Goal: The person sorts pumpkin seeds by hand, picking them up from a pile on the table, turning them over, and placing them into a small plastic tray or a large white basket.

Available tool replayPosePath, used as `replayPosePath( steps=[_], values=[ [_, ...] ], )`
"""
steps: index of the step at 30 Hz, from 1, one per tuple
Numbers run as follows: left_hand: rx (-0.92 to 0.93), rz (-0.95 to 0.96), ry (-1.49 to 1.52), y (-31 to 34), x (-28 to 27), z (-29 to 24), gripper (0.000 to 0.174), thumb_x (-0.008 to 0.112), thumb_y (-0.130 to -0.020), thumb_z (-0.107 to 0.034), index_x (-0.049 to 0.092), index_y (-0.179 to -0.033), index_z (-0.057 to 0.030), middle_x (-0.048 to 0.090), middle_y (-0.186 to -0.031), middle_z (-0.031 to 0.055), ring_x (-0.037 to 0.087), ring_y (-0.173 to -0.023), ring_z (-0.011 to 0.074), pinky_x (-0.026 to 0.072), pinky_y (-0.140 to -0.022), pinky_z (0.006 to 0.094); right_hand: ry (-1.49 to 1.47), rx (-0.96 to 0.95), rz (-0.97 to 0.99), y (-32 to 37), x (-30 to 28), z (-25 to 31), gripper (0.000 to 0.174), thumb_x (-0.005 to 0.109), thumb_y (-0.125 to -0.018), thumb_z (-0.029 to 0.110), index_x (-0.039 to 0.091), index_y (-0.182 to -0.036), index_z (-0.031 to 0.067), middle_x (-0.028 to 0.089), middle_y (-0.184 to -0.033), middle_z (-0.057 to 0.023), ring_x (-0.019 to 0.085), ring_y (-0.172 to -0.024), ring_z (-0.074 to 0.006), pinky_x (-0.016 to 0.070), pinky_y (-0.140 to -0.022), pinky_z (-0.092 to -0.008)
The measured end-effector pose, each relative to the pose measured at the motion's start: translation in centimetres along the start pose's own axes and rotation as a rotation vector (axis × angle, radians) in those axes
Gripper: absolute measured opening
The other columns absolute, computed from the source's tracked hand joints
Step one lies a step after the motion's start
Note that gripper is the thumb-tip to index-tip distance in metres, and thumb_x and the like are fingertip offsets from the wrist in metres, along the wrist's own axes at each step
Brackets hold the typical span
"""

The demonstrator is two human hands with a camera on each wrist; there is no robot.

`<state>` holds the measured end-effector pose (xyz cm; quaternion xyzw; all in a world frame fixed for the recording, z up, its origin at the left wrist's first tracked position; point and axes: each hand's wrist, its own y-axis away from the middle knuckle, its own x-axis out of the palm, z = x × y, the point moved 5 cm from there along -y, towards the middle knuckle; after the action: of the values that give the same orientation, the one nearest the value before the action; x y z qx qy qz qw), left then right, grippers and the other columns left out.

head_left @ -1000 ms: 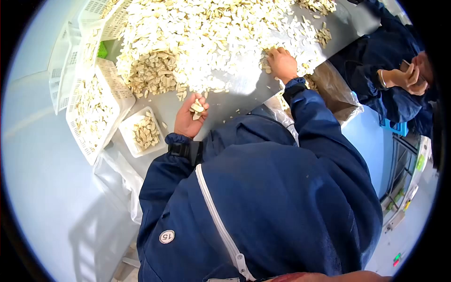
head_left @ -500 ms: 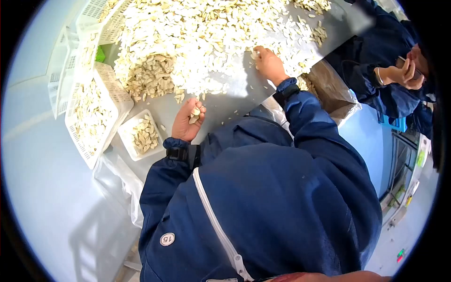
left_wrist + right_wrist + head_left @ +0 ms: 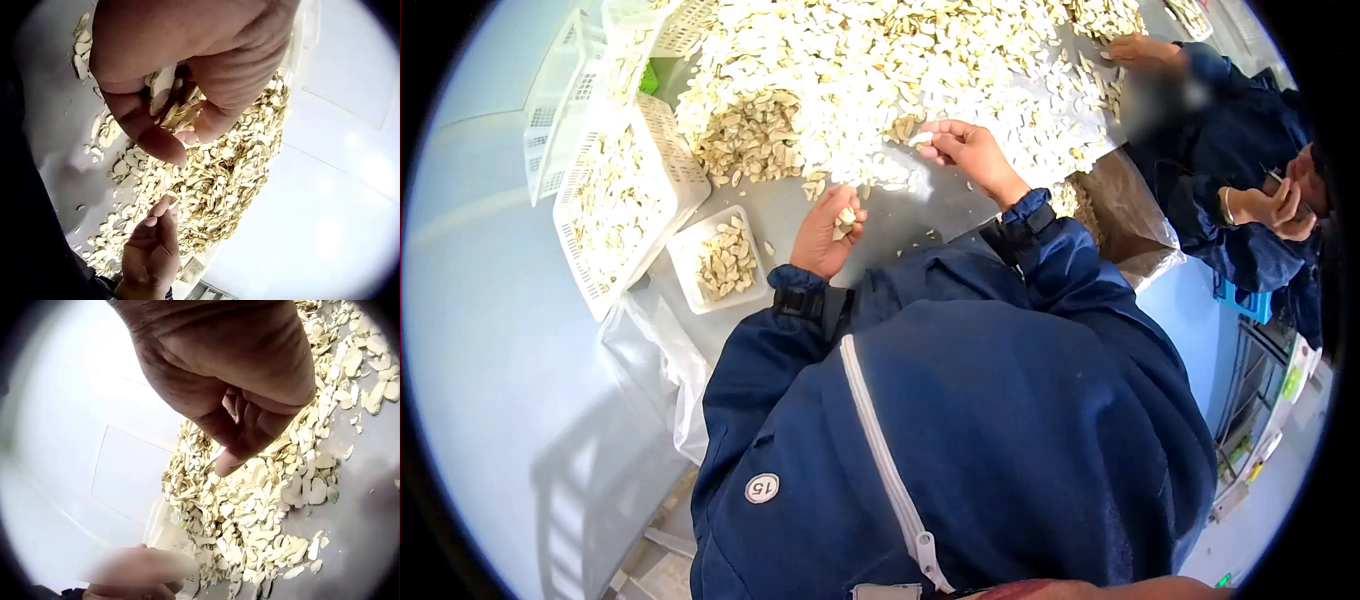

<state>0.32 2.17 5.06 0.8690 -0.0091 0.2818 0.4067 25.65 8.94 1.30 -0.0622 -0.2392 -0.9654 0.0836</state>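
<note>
A broad heap of pale, thin dried slices [image 3: 850,60] covers the grey table [image 3: 890,225]. My left hand [image 3: 825,235] is near the table's front edge, its fingers curled round a few slices [image 3: 164,87]. To its right, my right hand [image 3: 978,158] pinches one pale slice [image 3: 920,139] between thumb and fingertips, over the heap's near edge. In the left wrist view the right hand [image 3: 150,253] shows below, beside the heap. Its curled fingers hide most of the slice in the right wrist view.
A white tub [image 3: 687,280] of slices stands left of my left hand. Beyond it is a white slotted basket [image 3: 678,150] of slices. A darker mound [image 3: 750,135] lies on the table. At right are a plastic-lined container [image 3: 1135,210] and another person's hand [image 3: 1145,50] at the heap.
My right hand has moved left along the heap, now with a slice raised in its fingertips. The left hand still holds its slices. Another person's hand has come in at the upper right.
</note>
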Motion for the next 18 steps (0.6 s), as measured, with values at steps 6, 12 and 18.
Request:
replayPosePath(
  steps=[6, 12, 18],
  values=[
    [0.019, -0.063, 0.073, 0.2, -2.1, 0.1, 0.014, 0.066, -0.096, -0.024, 0.061, -0.099, -0.0111, 0.059, -0.089, -0.0007, 0.060, -0.080, 0.0119, 0.0505, -0.063, 0.0190, 1.092, -0.422, -0.359, 1.5, -3.8, -1.9, 0.037, 0.063, -0.085, 0.014, 0.067, -0.122, 0.0166, 0.063, -0.128, -0.0090, 0.055, -0.123, -0.0309, 0.0475, -0.099, -0.0423],
    [-0.040, -0.063, 0.037, -0.1, -1.8, 0.6, 0.014, 0.067, -0.096, -0.024, 0.061, -0.100, -0.0116, 0.060, -0.089, -0.0013, 0.060, -0.080, 0.0123, 0.0509, -0.063, 0.0201, 1.251, -0.607, -0.237, 2.2, -2.8, -4.2, 0.039, 0.064, -0.087, 0.014, 0.065, -0.125, 0.0193, 0.058, -0.136, -0.0066, 0.050, -0.130, -0.0288, 0.0400, -0.107, -0.0425],
    [-0.042, 0.013, 0.079, -0.9, -2.0, 0.7, 0.018, 0.067, -0.096, -0.021, 0.060, -0.106, -0.0082, 0.059, -0.089, 0.0018, 0.059, -0.082, 0.0146, 0.0532, -0.063, 0.0198, 1.271, -0.488, -0.306, 8.3, -11.7, -6.1, 0.032, 0.059, -0.089, 0.012, 0.065, -0.121, 0.0139, 0.060, -0.126, -0.0095, 0.053, -0.122, -0.0299, 0.0428, -0.102, -0.0420]
  ],
)
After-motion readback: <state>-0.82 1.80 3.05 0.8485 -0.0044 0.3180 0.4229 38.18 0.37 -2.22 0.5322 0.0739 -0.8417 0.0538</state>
